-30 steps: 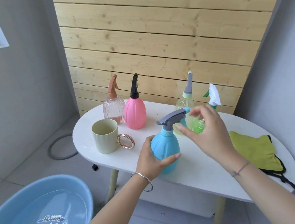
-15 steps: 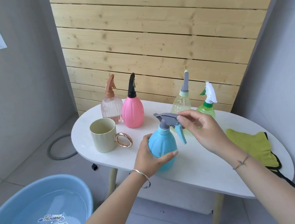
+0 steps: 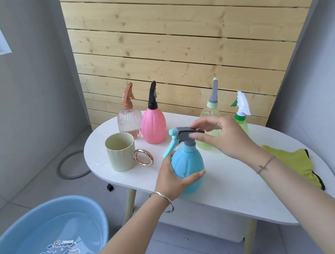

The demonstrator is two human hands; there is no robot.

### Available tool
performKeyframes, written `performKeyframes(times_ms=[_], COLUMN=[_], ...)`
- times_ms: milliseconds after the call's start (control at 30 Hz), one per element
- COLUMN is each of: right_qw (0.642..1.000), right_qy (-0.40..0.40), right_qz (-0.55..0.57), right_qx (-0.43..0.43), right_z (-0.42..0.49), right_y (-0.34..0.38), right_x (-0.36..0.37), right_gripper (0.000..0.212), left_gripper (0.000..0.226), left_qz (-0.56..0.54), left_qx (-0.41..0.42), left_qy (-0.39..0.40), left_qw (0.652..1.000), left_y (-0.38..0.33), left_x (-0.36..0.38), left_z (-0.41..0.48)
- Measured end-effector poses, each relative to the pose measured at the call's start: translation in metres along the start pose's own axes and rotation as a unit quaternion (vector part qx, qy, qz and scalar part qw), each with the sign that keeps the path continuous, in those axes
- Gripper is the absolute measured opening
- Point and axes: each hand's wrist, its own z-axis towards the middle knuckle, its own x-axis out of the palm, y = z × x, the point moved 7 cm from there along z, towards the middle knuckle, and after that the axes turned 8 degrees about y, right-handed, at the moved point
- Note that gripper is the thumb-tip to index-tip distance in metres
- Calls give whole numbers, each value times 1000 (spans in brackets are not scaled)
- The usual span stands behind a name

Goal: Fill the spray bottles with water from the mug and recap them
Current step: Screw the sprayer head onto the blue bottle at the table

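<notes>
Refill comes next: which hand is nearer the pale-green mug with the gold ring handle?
Left. The left hand holds the blue plastic spray bottle beside the pale-green mug; the right hand pinches the grey sprayer head, farther right.

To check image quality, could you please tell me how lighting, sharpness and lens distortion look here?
Head view: soft, even daylight; the wide-angle lens slants the pale wooden plank wall; the light blue plastic spray bottle is sharp; no harsh glare anywhere.

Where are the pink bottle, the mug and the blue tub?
pink bottle (image 3: 153, 127): head view, middle of its body.
mug (image 3: 121, 159): head view, its outer wall.
blue tub (image 3: 71, 206): head view, inner wall above the water.
</notes>
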Motion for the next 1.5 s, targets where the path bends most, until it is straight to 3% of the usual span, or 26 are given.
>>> performKeyframes(times_ms=[100, 300, 467, 533, 667, 733, 833, 1167, 1267, 1367, 1433, 1500], right_qw=[999, 997, 991, 995, 988, 980, 971, 983, 982, 951, 942, 949], right_qy=[-49, -54, -80, -49, 129, 149, 130, -31, 49, 176, 200, 164], right_qz=[-7, -22, -83, -71, 40, 105, 185, 175, 178, 241, 256, 258], right_qx=[2, 44, 65, 56, 70, 75, 79, 43, 39, 83, 90, 81], right_z=[5, 13, 11, 12, 4, -1, 0, -5, 2, 3, 4, 7], right_y=[-2, -4, 0, -2, -29, -41, -50, -54, -48, -46, -47, -49], right_x=[-4, 5, 4, 6, 25, 36, 45, 43, 42, 50, 53, 55], right_gripper=[13, 27, 26, 23, 38, 34, 31, 29, 24, 23, 25, 23], left_gripper=[87, 88, 91, 92, 91, 87, 77, 84, 78, 87, 88, 88], left_qz=[-6, -9, -6, -1, -1, -6, -4, 8, 18, 34, 44, 43], left_qx=[-15, -15, -14, -11, -10, -9, -6, -12, -25, -33, -43, -49], left_qy=[1, 1, 8, 17, 47, 61, 70, 61, 108, 155, 172, 175], left_qw=[1000, 1000, 1000, 1000, 999, 998, 998, 998, 994, 987, 983, 982], left_y=[2, 2, 0, 0, -1, -2, -2, 1, 2, 2, 3, 4], left_x=[0, 0, 0, -1, -3, -3, -3, -3, -7, -10, -11, -13], left_z=[0, 1, 1, 1, 3, 4, 6, 5, 9, 13, 14, 15])
